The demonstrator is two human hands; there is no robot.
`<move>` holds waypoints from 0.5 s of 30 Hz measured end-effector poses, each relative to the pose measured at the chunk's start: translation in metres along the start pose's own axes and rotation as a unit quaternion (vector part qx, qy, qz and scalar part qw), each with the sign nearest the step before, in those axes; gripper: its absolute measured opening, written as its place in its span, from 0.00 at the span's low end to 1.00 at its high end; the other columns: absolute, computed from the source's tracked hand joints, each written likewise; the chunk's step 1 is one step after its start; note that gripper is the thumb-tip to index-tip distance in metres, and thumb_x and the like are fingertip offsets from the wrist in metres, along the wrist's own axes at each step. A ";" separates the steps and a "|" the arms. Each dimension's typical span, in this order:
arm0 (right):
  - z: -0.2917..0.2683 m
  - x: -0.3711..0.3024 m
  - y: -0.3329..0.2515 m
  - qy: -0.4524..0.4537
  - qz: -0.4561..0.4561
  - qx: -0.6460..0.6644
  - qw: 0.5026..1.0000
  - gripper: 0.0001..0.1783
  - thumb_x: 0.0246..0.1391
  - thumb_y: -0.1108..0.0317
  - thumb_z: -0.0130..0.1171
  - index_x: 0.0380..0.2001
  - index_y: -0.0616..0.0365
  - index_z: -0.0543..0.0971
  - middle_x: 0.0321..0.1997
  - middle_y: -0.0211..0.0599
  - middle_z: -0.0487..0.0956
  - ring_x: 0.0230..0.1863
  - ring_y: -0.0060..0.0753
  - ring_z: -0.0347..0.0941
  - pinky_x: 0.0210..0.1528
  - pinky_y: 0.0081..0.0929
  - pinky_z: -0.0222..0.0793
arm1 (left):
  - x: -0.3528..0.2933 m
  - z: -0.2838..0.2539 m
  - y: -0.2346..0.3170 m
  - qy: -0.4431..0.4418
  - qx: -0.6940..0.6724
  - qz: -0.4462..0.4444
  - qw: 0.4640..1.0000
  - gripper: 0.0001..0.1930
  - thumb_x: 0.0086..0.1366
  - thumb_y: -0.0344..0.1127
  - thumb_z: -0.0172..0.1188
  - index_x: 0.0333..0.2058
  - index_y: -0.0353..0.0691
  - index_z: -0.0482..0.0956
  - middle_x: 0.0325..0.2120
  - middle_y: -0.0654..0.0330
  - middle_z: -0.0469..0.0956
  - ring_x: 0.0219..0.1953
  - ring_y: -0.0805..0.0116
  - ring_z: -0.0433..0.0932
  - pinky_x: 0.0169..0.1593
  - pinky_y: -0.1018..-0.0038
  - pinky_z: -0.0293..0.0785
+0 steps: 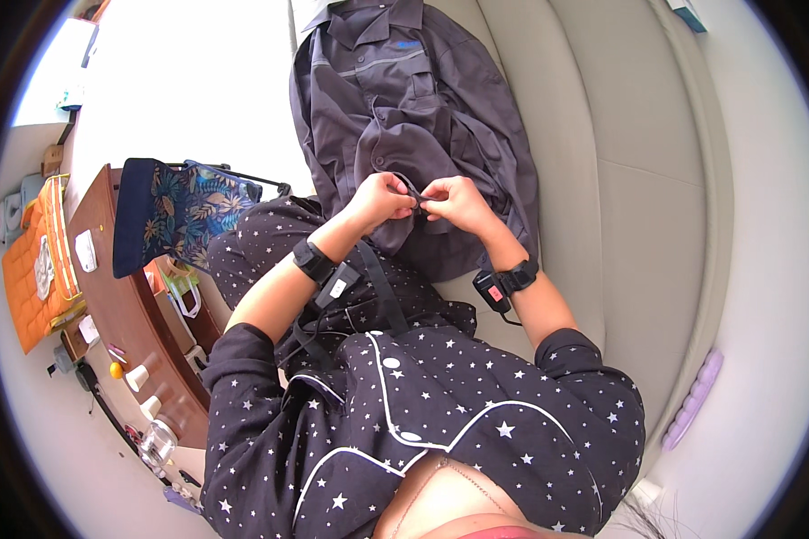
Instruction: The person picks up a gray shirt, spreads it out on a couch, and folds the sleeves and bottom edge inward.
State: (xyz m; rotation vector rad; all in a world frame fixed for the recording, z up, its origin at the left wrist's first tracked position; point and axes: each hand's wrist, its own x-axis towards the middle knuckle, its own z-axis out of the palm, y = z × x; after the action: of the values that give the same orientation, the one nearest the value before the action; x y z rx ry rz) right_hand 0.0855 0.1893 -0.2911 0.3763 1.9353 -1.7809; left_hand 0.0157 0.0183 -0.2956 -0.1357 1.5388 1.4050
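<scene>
A dark grey button-front work jacket (411, 135) lies spread on the sofa in front of me, its collar at the far end and a chest pocket on its right side. My left hand (382, 199) pinches the jacket's front edge low on the garment. Right beside it, my right hand (457, 205) pinches the same edge, and the fingertips of both hands nearly meet. A fold of the cloth arches up between them. Whether a button sits under the fingertips is hidden. Straps with small black boxes are around both wrists.
The beige sofa (638, 207) curves along the right. To the left stand a brown wooden table (175, 359) with white cups (137, 377), a folding chair with leaf-patterned cloth (189, 214), and an orange cushion (40, 269). A lilac ridged object (694, 400) rests at the sofa's outer edge.
</scene>
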 end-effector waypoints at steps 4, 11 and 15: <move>0.005 0.001 0.017 0.018 -0.011 -0.019 1.000 0.08 0.45 0.77 0.58 0.31 0.69 0.76 0.28 0.35 0.77 0.29 0.21 0.74 0.31 0.18 0.74 | 0.004 0.001 0.000 -0.022 -0.021 -0.048 0.998 0.08 0.53 0.22 0.60 0.27 0.36 0.68 0.23 0.61 0.74 0.27 0.71 0.77 0.34 0.79 0.78; 0.010 0.002 0.020 0.033 0.010 0.014 0.999 0.09 0.48 0.77 0.56 0.33 0.72 0.75 0.31 0.38 0.77 0.31 0.24 0.75 0.34 0.20 0.75 | 0.013 0.003 -0.019 0.023 -0.089 -0.059 0.994 0.09 0.53 0.21 0.59 0.25 0.38 0.67 0.23 0.61 0.74 0.27 0.71 0.77 0.35 0.79 0.78; 0.007 0.002 0.024 0.056 0.029 0.148 0.987 0.09 0.47 0.80 0.53 0.33 0.75 0.74 0.31 0.41 0.77 0.30 0.28 0.76 0.34 0.20 0.75 | 0.013 0.010 -0.014 0.042 -0.118 -0.044 0.991 0.10 0.53 0.21 0.59 0.23 0.39 0.66 0.23 0.61 0.74 0.27 0.71 0.77 0.34 0.78 0.78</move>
State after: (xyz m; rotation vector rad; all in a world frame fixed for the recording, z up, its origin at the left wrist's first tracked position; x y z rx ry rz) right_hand 0.0973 0.1851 -0.3129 0.6395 1.7107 -2.0513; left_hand 0.0247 0.0284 -0.3126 -0.4063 1.4116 1.5240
